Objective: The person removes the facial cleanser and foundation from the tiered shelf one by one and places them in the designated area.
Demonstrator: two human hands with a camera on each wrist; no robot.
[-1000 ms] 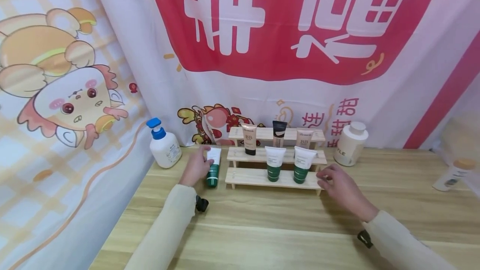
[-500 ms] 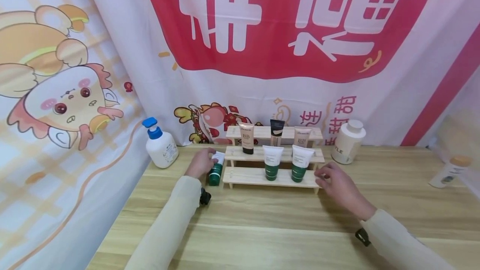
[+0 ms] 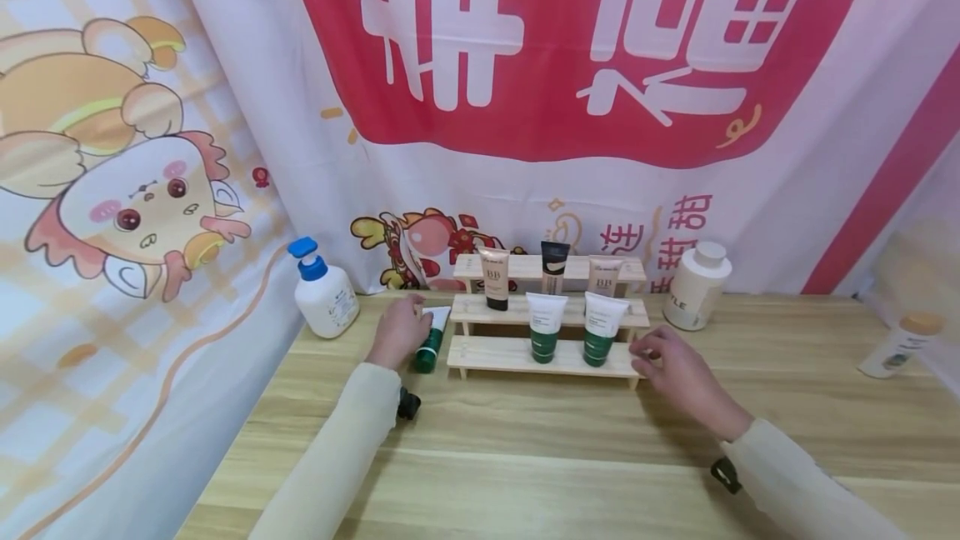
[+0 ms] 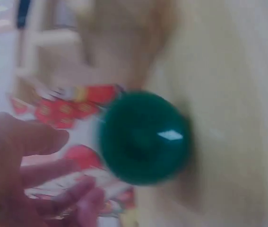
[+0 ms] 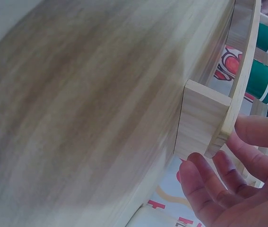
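Note:
A white-and-green squeeze tube (image 3: pixel 430 348) lies on the table just left of a three-tier wooden display stand (image 3: pixel 491 352). My left hand (image 3: pixel 397 330) is at the tube's left side. In the left wrist view its thumb and fingers are spread apart, beside the round green cap (image 4: pixel 144 138). My right hand (image 3: pixel 678 369) pinches the right end of the stand's lowest board, thumb above and fingers curled below, as the right wrist view shows. Two similar tubes, a left one (image 3: pixel 545 327) and a right one (image 3: pixel 602 329), stand upright on the lowest tier.
Higher on the stand are a beige BB tube (image 3: pixel 494 277), a black-topped tube (image 3: pixel 553 267) and a pink tube (image 3: pixel 604 275). A blue-pump bottle (image 3: pixel 327 300) stands at left, a white bottle (image 3: pixel 697 286) right of the stand, and an orange-capped bottle (image 3: pixel 900 347) far right.
The lying tube has turned slightly, its white end going right toward the stand. My left fingers have drawn off it to its left side. The right hand keeps its place at the stand.

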